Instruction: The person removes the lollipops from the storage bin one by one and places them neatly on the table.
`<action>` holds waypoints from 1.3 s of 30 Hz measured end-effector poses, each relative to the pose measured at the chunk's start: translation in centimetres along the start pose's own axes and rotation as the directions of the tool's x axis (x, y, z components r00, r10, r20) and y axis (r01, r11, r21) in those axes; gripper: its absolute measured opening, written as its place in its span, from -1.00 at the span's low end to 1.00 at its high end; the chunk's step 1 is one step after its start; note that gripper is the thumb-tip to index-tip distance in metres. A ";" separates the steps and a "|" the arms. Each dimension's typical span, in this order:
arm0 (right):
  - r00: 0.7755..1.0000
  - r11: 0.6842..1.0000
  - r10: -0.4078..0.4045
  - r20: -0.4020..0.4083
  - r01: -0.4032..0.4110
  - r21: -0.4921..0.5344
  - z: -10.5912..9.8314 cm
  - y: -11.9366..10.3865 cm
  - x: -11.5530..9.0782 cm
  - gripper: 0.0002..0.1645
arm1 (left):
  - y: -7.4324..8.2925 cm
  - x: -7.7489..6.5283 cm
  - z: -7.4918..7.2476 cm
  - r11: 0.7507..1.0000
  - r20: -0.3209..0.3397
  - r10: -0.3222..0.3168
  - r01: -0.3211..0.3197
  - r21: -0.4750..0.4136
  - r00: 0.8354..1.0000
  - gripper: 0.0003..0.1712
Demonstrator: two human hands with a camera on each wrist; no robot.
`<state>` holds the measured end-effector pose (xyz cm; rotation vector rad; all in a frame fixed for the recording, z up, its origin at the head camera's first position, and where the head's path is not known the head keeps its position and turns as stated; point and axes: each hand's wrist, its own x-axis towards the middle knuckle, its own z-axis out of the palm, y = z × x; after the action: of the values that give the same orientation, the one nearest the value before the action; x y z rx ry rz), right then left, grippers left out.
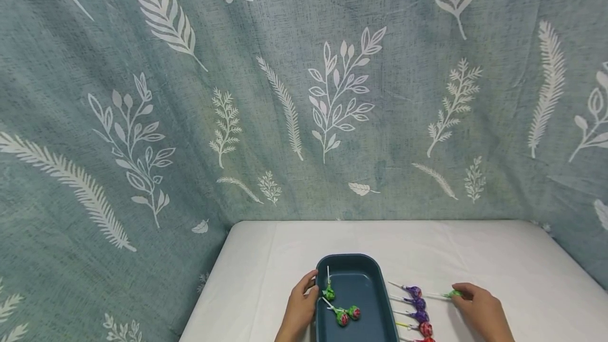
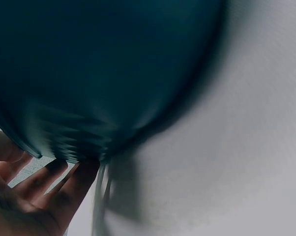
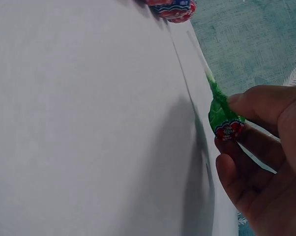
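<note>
In the head view, my left hand [image 1: 300,302] is at the left side of a dark blue tray [image 1: 364,300], fingertips at its rim. The left wrist view shows the fingers [image 2: 72,196] extended, their tips against the tray's outer wall [image 2: 113,64]. Inside the tray lie three green-wrapped lollipops [image 1: 342,318]. On the right, my right hand [image 1: 482,307] pinches another green lollipop [image 3: 222,113] by its wrapped head between thumb and fingers. Its white stick points left in the head view, toward a column of purple and red lollipops [image 1: 419,304].
Several purple-wrapped and red-wrapped lollipops [image 1: 425,328] lie beside the tray's right wall, sticks toward it. A white cloth [image 1: 266,263] covers the table. Behind it hangs a green-blue curtain [image 1: 285,183] with white leaf prints.
</note>
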<state>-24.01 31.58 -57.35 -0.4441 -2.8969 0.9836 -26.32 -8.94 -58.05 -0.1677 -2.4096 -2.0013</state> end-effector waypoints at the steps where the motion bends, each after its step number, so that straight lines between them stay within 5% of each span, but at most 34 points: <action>1: 1.000 1.000 0.006 0.000 -0.006 -0.003 0.1 0.0 0.1 -0.57 | 0.0 0.0 0.0 1.000 0.000 0.002 -0.002 -0.005 1.000 -0.52; 26: 0.999 1.000 0.029 0.014 -0.029 0.008 0.1 0.4 -0.2 -0.46 | 0.0 -0.1 -0.1 0.999 0.000 0.003 -0.003 0.038 1.000 -0.53; 39: 0.989 0.994 -0.106 -0.108 0.108 0.010 -1.3 -2.2 -1.2 -0.48 | 0.1 -0.1 -0.1 1.000 0.002 0.015 -0.015 0.017 1.000 -0.53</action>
<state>-23.24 30.34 -54.93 -0.3260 -2.7831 0.9368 -26.17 -9.02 -57.92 -0.1865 -2.4180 -1.9751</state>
